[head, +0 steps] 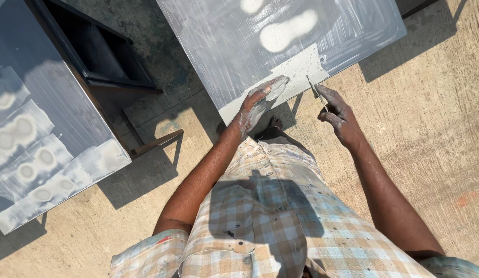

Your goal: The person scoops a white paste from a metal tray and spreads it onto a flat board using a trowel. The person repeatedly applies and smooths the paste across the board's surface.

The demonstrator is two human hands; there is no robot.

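Putty knife (317, 94), thin, light and springy, sits pinched in the right hand (341, 119) grip, while the left hand (260, 102) lies flat on the stiff grey panel (234, 46).

We see a thin putty knife (316, 92), narrow metal blade smeared grey, pinched in the fingers of our right hand (338, 117), tilted, its tip touching the near edge of a grey metal panel (234, 46). The panel lies flat, streaked with white filler; a pale square patch sits just beyond the blade tip. Our left hand (260, 101) presses flat on that same edge, left of the knife.
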